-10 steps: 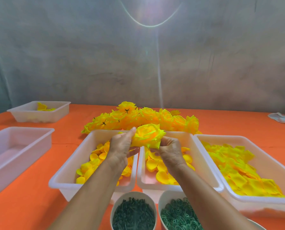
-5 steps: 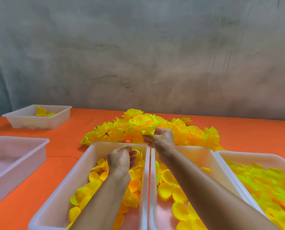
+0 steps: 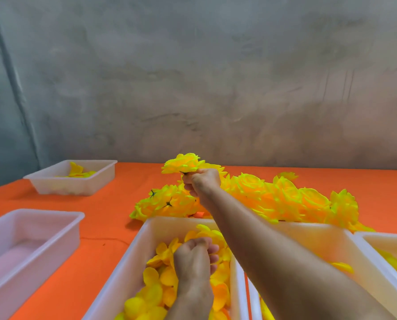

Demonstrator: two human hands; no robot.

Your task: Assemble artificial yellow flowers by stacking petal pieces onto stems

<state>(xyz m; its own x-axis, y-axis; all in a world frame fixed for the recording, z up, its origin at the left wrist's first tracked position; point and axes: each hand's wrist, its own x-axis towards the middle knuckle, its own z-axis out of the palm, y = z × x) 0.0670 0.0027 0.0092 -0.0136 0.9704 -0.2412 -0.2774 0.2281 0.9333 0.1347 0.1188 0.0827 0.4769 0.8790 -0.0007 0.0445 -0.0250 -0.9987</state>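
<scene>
Right hand (image 3: pixel 202 182), at centre frame, pinches a finished yellow flower (image 3: pixel 183 163) by its short dark stem, the bloom held above the far edge of the pile of finished flowers (image 3: pixel 273 199) heaped on the orange tabletop (image 3: pixel 105 204). Left hand (image 3: pixel 194 257), at lower centre, has its fingers curled down into the loose petal pieces (image 3: pixel 155 289) filling the near white tray (image 3: pixel 132 252); whether it has caught one piece or several cannot be told. Likely risks: the flower, if released from this height, may roll off the heap toward the far left small tray (image 3: pixel 72 181) or land face down, crushing its outer petals; the pinch is narrow, so the stem could slip and the stacked layers loosen. The left hand, working out of direct sight, may lift clinging petals in a clump, spilling some over the tray rim onto the tabletop or toward the empty tray (image 3: pixel 31 239) at lower left. The right forearm, crossing above the adjoining tray (image 3: pixel 313 229), could brush its rim on return.
</scene>
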